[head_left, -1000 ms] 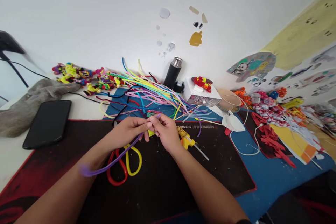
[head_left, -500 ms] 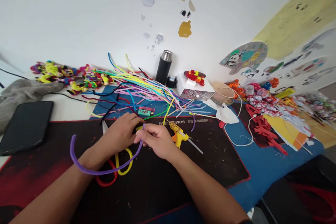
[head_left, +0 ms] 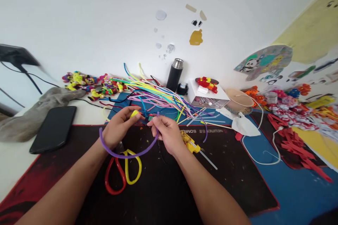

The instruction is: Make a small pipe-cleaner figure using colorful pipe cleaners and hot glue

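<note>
In my right hand point(head_left: 167, 134), the fingers pinch one end of a purple pipe cleaner point(head_left: 137, 155), which curves down and left past my left wrist. My left hand point(head_left: 118, 126) holds a small yellow piece point(head_left: 135, 113) at its fingertips, with something reddish beside it. A gap separates the two hands. Scissors with a red and a yellow handle point(head_left: 133, 181) lie on the black mat point(head_left: 155, 197) below my left hand. Just right of my right hand is a yellow glue gun point(head_left: 191, 144) with a clear stick.
Behind the hands lies a pile of coloured pipe cleaners point(head_left: 158, 95). A black flask point(head_left: 174, 75) and white box point(head_left: 207, 96) stand at the wall. On the left is a black tablet point(head_left: 54, 130); red strips point(head_left: 298, 147) and a white cable point(head_left: 264, 163) are on the right.
My hands have moved apart, and the yellow piece now shows in my left fingers. More of the scissors is visible. The view has shifted left, so the table things appear further right.
</note>
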Available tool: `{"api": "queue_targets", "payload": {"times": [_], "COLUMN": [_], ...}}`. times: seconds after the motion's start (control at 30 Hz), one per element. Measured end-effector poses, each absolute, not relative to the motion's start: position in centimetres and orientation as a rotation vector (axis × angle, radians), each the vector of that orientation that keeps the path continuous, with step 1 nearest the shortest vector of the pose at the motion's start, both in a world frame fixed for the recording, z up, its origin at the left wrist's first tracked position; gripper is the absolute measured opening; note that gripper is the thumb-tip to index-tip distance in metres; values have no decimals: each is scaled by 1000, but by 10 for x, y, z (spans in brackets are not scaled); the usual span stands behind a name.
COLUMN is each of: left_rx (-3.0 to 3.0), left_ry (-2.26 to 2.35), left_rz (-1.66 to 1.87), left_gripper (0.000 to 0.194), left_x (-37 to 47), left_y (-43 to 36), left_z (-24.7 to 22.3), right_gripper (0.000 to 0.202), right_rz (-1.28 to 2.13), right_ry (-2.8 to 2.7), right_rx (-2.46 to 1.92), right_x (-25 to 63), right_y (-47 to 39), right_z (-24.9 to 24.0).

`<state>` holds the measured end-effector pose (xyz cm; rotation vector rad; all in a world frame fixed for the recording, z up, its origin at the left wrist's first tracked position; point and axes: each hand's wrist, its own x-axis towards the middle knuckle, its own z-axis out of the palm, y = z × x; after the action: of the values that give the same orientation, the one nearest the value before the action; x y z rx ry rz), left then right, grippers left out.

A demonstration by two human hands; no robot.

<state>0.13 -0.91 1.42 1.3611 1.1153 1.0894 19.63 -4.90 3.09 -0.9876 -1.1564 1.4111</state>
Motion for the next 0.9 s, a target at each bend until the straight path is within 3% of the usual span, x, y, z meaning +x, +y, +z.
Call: {"api": "queue_targets", "payload": {"times": [0.07, 0.3, 0.43, 0.63, 0.77, 0.9], "left_rx": [1395, 2131, 2229, 1666, 1609, 1761], "left_ry": [1172, 1223, 1233, 981, 867, 965], "left_rz": [1082, 996, 982, 736, 485, 533], "left_gripper": [61, 23, 36, 49, 43, 30], "left_x": [0, 5, 5, 14, 17, 8], "left_y": [-10, -13, -15, -35, -41, -36], "left_z": [16, -3, -3, 29, 33, 33], "right_gripper": [45, 44, 47, 46, 42, 42], "right_rz": [1383, 1248, 1287, 1379, 1342, 1275], "right_ry": [-1267, -1385, -1370, -1211, -1232, -1231], "right_rx": [-1006, -1117, -1103, -1024, -1008, -1053], "right_x": [198, 207, 207, 208, 208, 211], "right_y": [-53, -59, -58, -53, -53, -52], "right_z": [27, 15, 10, 12, 16, 18]}}
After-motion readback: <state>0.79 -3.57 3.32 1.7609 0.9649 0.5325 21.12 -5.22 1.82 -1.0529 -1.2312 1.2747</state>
